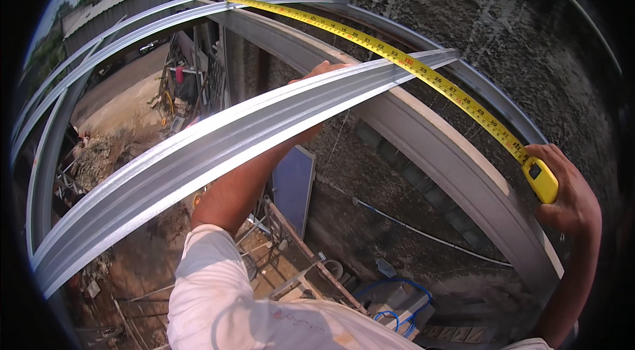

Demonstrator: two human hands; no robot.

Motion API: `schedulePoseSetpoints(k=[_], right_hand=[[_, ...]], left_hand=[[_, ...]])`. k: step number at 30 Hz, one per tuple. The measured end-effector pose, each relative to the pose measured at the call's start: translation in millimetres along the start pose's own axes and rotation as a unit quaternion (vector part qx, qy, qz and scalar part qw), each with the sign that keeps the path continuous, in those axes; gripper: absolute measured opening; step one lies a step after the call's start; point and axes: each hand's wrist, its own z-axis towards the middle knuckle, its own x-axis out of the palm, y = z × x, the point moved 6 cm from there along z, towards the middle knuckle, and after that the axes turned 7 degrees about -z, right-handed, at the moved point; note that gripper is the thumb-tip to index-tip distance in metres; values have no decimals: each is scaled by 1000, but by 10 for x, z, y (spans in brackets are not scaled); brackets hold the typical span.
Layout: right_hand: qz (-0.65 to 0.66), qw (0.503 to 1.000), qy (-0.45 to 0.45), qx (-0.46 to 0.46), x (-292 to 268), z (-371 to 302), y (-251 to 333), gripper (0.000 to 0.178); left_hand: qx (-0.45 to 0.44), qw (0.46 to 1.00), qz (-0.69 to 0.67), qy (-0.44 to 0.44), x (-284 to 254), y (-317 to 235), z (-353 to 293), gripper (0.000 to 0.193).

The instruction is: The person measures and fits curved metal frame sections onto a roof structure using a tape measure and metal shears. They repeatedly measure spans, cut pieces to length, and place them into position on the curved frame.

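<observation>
A yellow tape measure [544,181] sits in my right hand [570,194], fingers closed round its case at the right. Its yellow blade [403,59] runs out to the far left, crossing over the silver metal batten [231,118]. The blade's far end lies by another silver batten [178,9]. My left arm passes under the nearer batten. Beyond that batten, part of my left hand [321,71] shows, fingers curled at the edge of the long grey beam [450,132]; the batten hides the rest of it.
A rough dark wall [522,33] rises behind the beam. Far below lie a blue panel [293,185], a wooden frame [311,254], a blue hose [423,290] and rubble [92,158]. More silver battens cross at the left. A white pipe [430,234] runs along the wall.
</observation>
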Motion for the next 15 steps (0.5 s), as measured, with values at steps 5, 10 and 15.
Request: schedulePoseSetpoints(k=[5, 10, 15], right_hand=[[4, 1000, 8, 3, -13, 7, 0, 93], [13, 1000, 17, 7, -24, 1, 43, 93], [16, 1000, 12, -7, -1, 2, 12, 92]], left_hand=[[-11, 998, -61, -14, 55, 28, -41, 39], [-13, 996, -88, -18, 113, 15, -69, 40], [-16, 995, -98, -19, 151, -8, -65, 40]])
